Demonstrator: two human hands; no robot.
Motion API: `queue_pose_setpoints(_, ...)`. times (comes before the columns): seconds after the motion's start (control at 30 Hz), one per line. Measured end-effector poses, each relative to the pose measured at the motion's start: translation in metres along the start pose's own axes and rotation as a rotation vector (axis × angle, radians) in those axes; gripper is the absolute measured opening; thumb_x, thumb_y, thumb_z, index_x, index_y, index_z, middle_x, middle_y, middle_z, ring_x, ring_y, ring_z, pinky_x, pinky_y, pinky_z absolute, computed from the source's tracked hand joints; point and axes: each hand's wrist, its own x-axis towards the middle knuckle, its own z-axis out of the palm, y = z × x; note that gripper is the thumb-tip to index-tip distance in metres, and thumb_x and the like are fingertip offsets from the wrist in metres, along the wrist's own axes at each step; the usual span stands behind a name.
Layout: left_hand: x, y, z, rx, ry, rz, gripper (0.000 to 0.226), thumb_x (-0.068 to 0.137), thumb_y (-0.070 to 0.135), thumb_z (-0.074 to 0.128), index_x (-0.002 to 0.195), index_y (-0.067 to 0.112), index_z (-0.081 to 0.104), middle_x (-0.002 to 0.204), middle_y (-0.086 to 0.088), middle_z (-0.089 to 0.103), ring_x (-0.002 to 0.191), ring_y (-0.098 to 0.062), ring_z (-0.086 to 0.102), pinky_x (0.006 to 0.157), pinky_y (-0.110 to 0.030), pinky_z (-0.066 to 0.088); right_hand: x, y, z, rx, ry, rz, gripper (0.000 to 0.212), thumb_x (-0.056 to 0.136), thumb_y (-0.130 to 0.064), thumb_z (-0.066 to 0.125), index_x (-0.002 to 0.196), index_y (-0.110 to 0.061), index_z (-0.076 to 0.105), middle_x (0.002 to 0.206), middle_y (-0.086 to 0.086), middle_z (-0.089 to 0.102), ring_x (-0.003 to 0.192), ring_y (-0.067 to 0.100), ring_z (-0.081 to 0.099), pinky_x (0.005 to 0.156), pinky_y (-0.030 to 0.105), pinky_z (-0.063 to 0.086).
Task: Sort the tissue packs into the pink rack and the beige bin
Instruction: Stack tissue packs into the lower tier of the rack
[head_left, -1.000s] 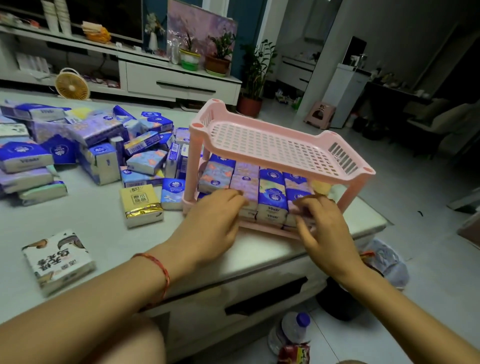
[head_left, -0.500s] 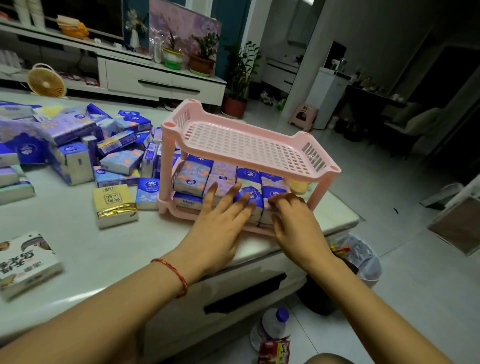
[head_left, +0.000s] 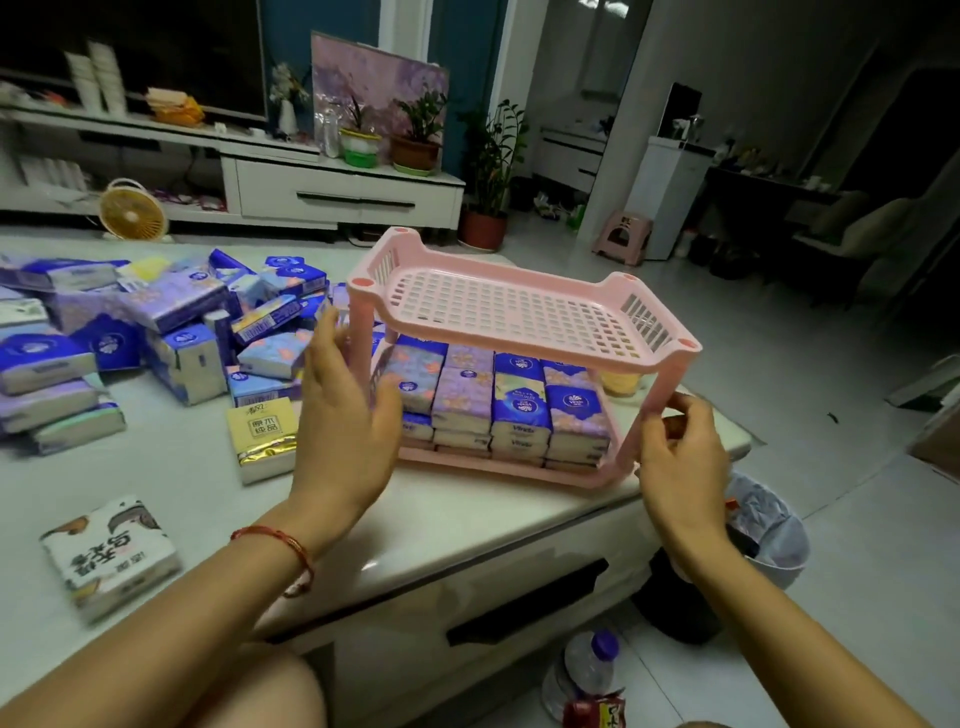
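Pale glossy worktop (head_left: 467, 519) in a dim living room carries a pink two-tier perforated plastic rack (head_left: 498, 306) near its right front corner. Rows of blue and purple tissue packs (head_left: 519, 400) stand in the lower tier, and the top tier is yet to be filled. A loose heap of soft wrapped packs (head_left: 176, 322) lies to the left.

The left hand (head_left: 343, 431) is open, its fingers (head_left: 324, 338) straight and spread beside the left front post, with the thumb on the other side and not closed on it. The right hand (head_left: 680, 467) has its fingers (head_left: 652, 421) curled, apparently pinching the right front post.

The step looks like steadying or shifting the rack. It would go best if the left hand closed on its post first. Both hands should then keep the rack level and slide it, not lift it, so the standing packs do not tip out of the open front. Moving it inward, away from the worktop's edge and toward the heap, would also shorten each reach.
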Motion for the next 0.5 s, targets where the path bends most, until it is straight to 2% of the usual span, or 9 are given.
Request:
queue_pose_setpoints(0.07, 0.008, -0.002, -0.003, -0.071, -0.062, -0.121, 0.041, 0.095, 0.005, 0.044, 0.134, 0.01, 0.036, 0.111, 0.007, 0.049, 0.082, 0.007, 0.052, 0.062, 0.002, 0.041, 0.004, -0.004, -0.001, -0.013, -0.005, 0.006, 0.011, 0.097, -0.021, 0.044, 0.108, -0.023, 0.045, 0.086, -0.009, 0.056, 0.073, 0.002, 0.058, 0.053, 0.017, 0.046)
queue_pose_setpoints(0.1, 0.013, -0.003, -0.005, -0.048, -0.051, -0.106, 0.032, 0.096, 0.007, 0.042, 0.128, 0.009, 0.044, 0.106, 0.008, 0.051, 0.078, 0.004, 0.051, 0.058, 0.0, 0.04, 0.009, -0.006, 0.0, -0.024, -0.021, 0.012, 0.011, 0.097, -0.018, 0.044, 0.108, -0.021, 0.046, 0.084, -0.008, 0.056, 0.073, 0.004, 0.059, 0.054, 0.018, 0.047)
queue_pose_setpoints(0.17, 0.017, -0.004, -0.009, 0.008, -0.057, -0.056, 0.024, 0.097, 0.012, 0.041, 0.118, 0.008, 0.053, 0.101, 0.005, 0.053, 0.083, -0.005, 0.051, 0.061, -0.006, 0.039, 0.023, -0.008, 0.002, -0.065, -0.053, 0.027, 0.011, 0.096, -0.014, 0.045, 0.105, -0.019, 0.049, 0.089, 0.002, 0.061, 0.079, 0.018, 0.064, 0.063, 0.031, 0.054)
queue_pose_setpoints(0.23, 0.016, -0.004, -0.01, 0.077, -0.064, -0.027, 0.023, 0.097, 0.014, 0.043, 0.113, 0.006, 0.057, 0.098, 0.003, 0.055, 0.087, -0.01, 0.051, 0.063, -0.013, 0.04, 0.038, -0.009, 0.006, -0.121, -0.078, 0.044, 0.01, 0.096, -0.013, 0.046, 0.102, -0.017, 0.053, 0.095, 0.008, 0.064, 0.084, 0.026, 0.063, 0.075, 0.044, 0.055)
queue_pose_setpoints(0.3, 0.011, -0.002, -0.009, 0.106, -0.06, -0.012, 0.022, 0.096, 0.015, 0.045, 0.111, 0.006, 0.058, 0.1, -0.001, 0.059, 0.088, -0.012, 0.052, 0.068, -0.021, 0.043, 0.051, -0.009, 0.009, -0.187, -0.09, 0.043, 0.016, 0.094, -0.012, 0.046, 0.102, -0.011, 0.059, 0.095, 0.011, 0.066, 0.083, 0.029, 0.063, 0.078, 0.047, 0.053)
queue_pose_setpoints(0.4, 0.004, 0.008, -0.007, 0.084, -0.074, -0.018, 0.022, 0.095, 0.015, 0.047, 0.113, 0.007, 0.058, 0.099, 0.004, 0.056, 0.087, -0.01, 0.052, 0.072, -0.021, 0.04, 0.067, -0.011, 0.012, -0.227, -0.143, 0.04, 0.018, 0.092, -0.009, 0.046, 0.099, -0.008, 0.063, 0.096, 0.013, 0.067, 0.081, 0.027, 0.059, 0.068, 0.039, 0.051)
queue_pose_setpoints(0.5, -0.002, 0.014, -0.007, 0.083, -0.063, -0.032, 0.017, 0.093, 0.016, 0.051, 0.108, 0.01, 0.059, 0.103, 0.0, 0.062, 0.088, -0.014, 0.057, 0.076, -0.028, 0.045, 0.075, -0.018, 0.014, -0.17, -0.282, 0.061, 0.019, 0.091, -0.002, 0.051, 0.107, -0.008, 0.059, 0.096, 0.005, 0.06, 0.081, 0.016, 0.054, 0.053, 0.016, 0.039)
